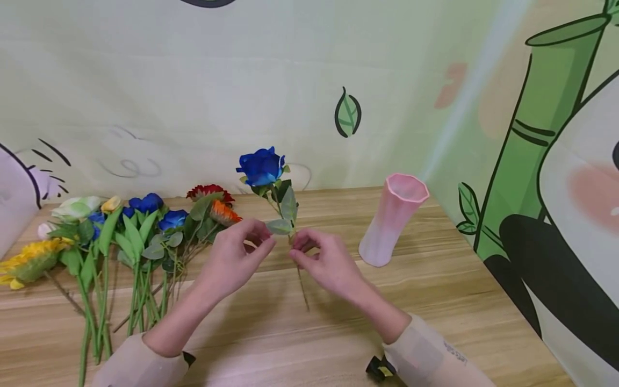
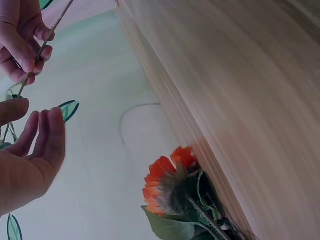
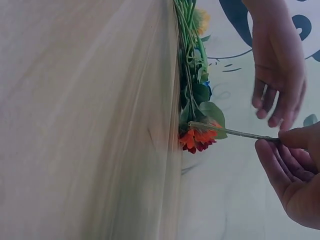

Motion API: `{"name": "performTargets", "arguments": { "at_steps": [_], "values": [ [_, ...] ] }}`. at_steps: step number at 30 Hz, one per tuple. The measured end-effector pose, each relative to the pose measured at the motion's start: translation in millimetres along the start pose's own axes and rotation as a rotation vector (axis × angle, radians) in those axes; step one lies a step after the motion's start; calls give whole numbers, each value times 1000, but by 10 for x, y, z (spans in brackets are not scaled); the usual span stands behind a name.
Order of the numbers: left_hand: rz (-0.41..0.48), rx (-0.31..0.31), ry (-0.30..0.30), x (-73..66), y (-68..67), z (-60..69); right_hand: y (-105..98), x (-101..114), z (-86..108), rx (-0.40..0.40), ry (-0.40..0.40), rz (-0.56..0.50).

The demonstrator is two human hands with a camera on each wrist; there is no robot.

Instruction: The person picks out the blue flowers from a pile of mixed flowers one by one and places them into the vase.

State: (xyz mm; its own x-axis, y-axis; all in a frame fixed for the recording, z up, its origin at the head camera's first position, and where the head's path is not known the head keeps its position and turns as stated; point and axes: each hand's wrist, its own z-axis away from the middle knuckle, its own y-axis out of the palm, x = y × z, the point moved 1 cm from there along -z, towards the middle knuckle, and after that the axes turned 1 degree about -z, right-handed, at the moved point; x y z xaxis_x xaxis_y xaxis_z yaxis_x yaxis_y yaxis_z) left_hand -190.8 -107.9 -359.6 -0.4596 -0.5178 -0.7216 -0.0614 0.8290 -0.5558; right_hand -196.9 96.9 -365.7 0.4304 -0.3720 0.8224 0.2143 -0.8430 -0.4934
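An artificial blue rose [image 1: 261,166] stands upright above the table, its bloom at the top and green leaves below. My right hand [image 1: 330,262] pinches its thin stem beneath the leaves, and the stem's lower end hangs free. The right wrist view shows that stem [image 3: 240,133] between thumb and fingers. Just left of the rose, by a low leaf, is my left hand [image 1: 238,259]. Its fingers are loosely bent with a gap to the thumb, and they grip nothing. Whether a fingertip touches the leaf, I cannot tell.
Several artificial flowers lie at the left, among them a yellow sunflower [image 1: 34,260], blue blooms [image 1: 146,203] and an orange flower [image 1: 224,213]. A pink-and-white vase [image 1: 389,226] stands on the wooden table [image 1: 435,301] at the right. Behind is a printed backdrop [image 1: 290,80].
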Motion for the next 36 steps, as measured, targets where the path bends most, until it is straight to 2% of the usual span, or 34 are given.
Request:
{"name": "performTargets", "arguments": {
  "at_steps": [7,11,19,25,30,36],
  "values": [
    [-100,29,-10,117,-76,41,-54,-17,-13,-41,-72,72],
    [-172,52,-43,178,-143,61,-81,-23,-16,-70,-109,115],
    [-252,133,-105,318,-280,103,-154,-23,-7,-107,-207,163],
    [-281,122,-110,417,-350,151,-212,-36,-11,-130,-266,212],
    [-310,141,-136,451,-368,177,-235,-33,-9,-158,-297,274],
    [-267,115,-83,504,-378,194,-249,-21,-20,-187,-336,328]
  ]
}}
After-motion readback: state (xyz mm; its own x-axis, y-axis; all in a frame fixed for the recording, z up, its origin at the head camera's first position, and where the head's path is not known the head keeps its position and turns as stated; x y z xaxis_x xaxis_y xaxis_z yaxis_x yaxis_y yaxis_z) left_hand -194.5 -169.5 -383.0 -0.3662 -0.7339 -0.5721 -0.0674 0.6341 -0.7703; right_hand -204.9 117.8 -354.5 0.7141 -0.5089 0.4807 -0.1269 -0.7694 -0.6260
